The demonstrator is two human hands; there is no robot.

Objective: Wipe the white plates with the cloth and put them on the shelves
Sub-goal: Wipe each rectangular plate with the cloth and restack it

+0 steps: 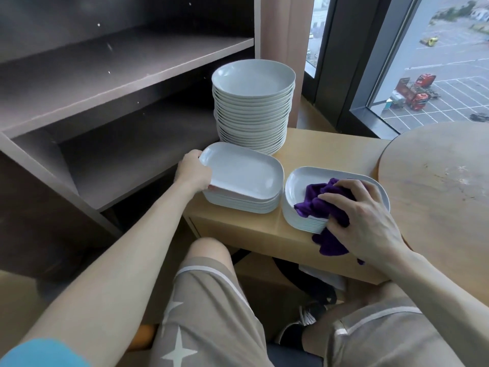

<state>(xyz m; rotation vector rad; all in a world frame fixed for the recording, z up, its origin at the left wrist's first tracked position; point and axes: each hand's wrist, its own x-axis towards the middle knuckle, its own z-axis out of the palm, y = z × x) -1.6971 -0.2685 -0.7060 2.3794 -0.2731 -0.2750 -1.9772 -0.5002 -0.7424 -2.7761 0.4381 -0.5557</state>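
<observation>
Cloth (317, 205), purple, bunched under right hand (370, 221), fingers curled gripping it, atop plate stack (293, 186) at counter (330, 149) front edge. Left hand (193, 173) grips tilted top plate (246, 173) of neighbouring stack (238, 205). Tall stack (251, 115) at back edge; shelves (105, 75) beyond, left.

Soft daylight comes from the window (434, 62) on my right, lighting the white plates (252, 78) evenly with only faint shadows under them, while the shelves (105, 75) on my left sit dim and a little smeared. The wide lens bows straight lines toward the edges.
</observation>
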